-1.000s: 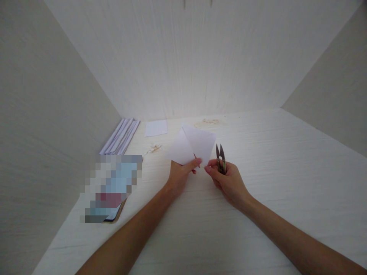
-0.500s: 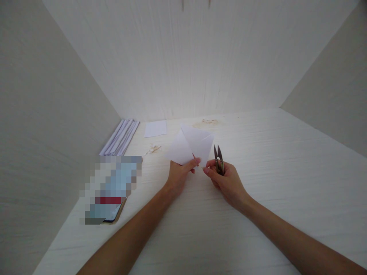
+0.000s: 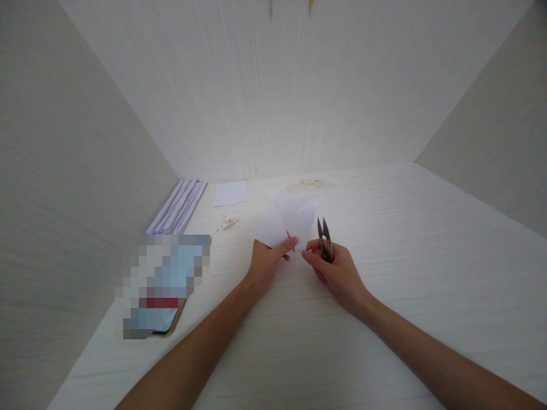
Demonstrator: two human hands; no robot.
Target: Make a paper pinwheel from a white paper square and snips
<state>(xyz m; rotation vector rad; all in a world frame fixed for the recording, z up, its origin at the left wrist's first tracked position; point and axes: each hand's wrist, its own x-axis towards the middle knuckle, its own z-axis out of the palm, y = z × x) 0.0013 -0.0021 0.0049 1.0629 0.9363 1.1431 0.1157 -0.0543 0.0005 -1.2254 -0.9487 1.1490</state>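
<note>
Left hand (image 3: 267,263) pinches the near corner of a folded white paper (image 3: 284,225) between thumb and fingertips, holding it raised just above the white tabletop (image 3: 405,239). Right hand (image 3: 335,267) is closed around a pair of small thread snips (image 3: 323,238), blades pointing up and away, tips parted only a little; its thumb and forefinger also reach to the paper's lower corner, touching or nearly touching beside the left thumb. Compared with a second ago the paper looks flatter and smaller in outline: its two flaps have dropped lower and drawn closer, and the right edge now sits just beside the snip blades, where earlier there was a clearer gap. Both hands have shifted only slightly toward the person; the grips themselves read as unchanged. Judgement: the fold is being tightened or adjusted at the pinched corner, with the snips kept ready in the palm and not yet applied to the paper. No cut shows in the sheet. Elsewhere, unmoved: a stack of folded white sheets (image 3: 177,206) against the left wall, a single small white sheet (image 3: 231,193) lying flat near the back, a blurred-out flat object (image 3: 164,285) on the left, and faint brownish marks (image 3: 305,184) on the surface.
</note>
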